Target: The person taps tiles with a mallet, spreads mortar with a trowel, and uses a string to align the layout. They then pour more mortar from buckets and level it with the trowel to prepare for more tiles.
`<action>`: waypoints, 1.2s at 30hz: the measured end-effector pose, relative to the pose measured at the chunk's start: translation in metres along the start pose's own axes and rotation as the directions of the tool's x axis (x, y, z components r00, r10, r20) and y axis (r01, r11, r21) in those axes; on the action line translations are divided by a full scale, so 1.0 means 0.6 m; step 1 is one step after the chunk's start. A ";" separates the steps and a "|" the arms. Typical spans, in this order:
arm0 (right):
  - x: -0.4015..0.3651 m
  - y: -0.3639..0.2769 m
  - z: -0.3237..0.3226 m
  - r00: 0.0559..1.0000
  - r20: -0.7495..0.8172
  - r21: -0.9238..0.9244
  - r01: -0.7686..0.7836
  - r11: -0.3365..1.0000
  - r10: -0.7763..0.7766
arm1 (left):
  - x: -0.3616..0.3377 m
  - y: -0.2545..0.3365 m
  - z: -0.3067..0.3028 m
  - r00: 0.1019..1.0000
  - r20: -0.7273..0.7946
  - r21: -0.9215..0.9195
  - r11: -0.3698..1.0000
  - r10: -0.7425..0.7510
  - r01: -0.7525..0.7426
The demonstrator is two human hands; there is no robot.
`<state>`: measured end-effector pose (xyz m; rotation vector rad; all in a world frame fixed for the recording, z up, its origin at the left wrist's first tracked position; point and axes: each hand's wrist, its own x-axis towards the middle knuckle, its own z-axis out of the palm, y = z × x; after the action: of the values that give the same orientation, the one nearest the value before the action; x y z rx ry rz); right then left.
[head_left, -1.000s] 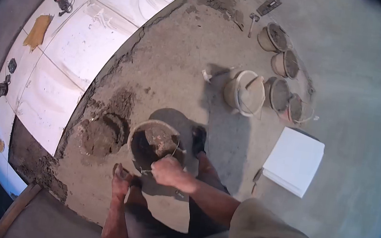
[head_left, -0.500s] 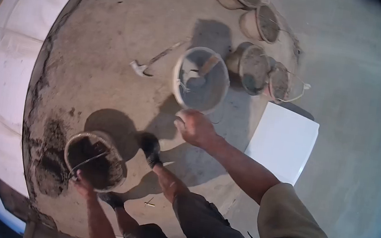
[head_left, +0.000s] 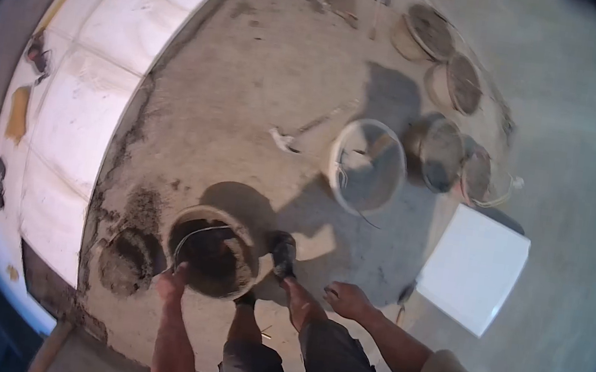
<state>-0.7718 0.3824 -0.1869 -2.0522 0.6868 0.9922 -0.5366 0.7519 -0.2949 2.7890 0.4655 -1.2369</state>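
My left hand (head_left: 172,281) is closed on the wire handle (head_left: 189,237) of a bucket (head_left: 253,276), at the rim's near left side. Dark, wet-looking material coats the inside of this bucket, which stands in front of my feet. Over the floor to the right, my right hand (head_left: 348,300) hangs with loosely bent fingers, a gap showing between them and nothing visible in it. A pale-rimmed bucket (head_left: 335,179) farther forward holds a tool with a brownish handle. Left of that bucket lies a claw hammer (head_left: 287,140).
Several filled buckets (head_left: 442,88) line the back right. A white square panel (head_left: 475,269) lies on the right. A heap of dark mortar-like material (head_left: 126,261) sits left of the near bucket, beside white panels (head_left: 77,149) along the left edge.
The view has shifted, moving the scene rightward. My right hand has drawn back from the pale-rimmed bucket towards my body. The near bucket now sits right of the dark heap, closer to my feet.
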 end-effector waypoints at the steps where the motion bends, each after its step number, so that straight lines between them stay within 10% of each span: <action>1: -0.002 -0.010 0.006 0.999 -0.051 -0.014 0.019 1.000 -0.020 | -0.018 0.021 -0.017 0.997 0.078 -0.220 0.975 0.026 -0.008; 24: 0.109 -0.262 0.028 0.945 0.045 -0.129 0.327 0.936 -0.324 | -0.102 -0.142 -0.110 0.941 0.317 -0.711 0.686 0.118 0.154; 26: 0.088 -0.261 0.038 0.929 0.045 -0.236 0.367 0.900 -0.367 | -0.104 -0.152 -0.073 0.970 0.212 -0.861 0.492 0.119 0.127; 27: 0.094 -0.230 0.048 0.953 0.129 -0.203 0.298 0.933 -0.276 | -0.136 -0.144 -0.103 0.957 -0.092 -0.974 0.176 0.274 -0.144; 28: 0.064 -0.278 0.042 0.991 0.132 -0.059 0.038 0.998 -0.030 | -0.138 -0.130 -0.100 0.989 -0.122 -0.969 0.205 0.082 -0.137; 31: 0.060 -0.302 0.048 0.989 0.035 -0.136 0.148 0.979 -0.145 | -0.116 -0.179 -0.073 0.981 0.192 -0.843 0.512 -0.001 0.165; 36: 0.114 -0.330 0.066 0.978 -0.017 -0.108 0.206 0.973 -0.209 | -0.133 -0.138 -0.106 0.996 -0.043 -0.644 0.760 0.081 -0.089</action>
<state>-0.6085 0.5195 -0.1831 -2.1827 0.4308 0.8969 -0.5663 0.8214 -0.1876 2.1909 0.6162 -0.8202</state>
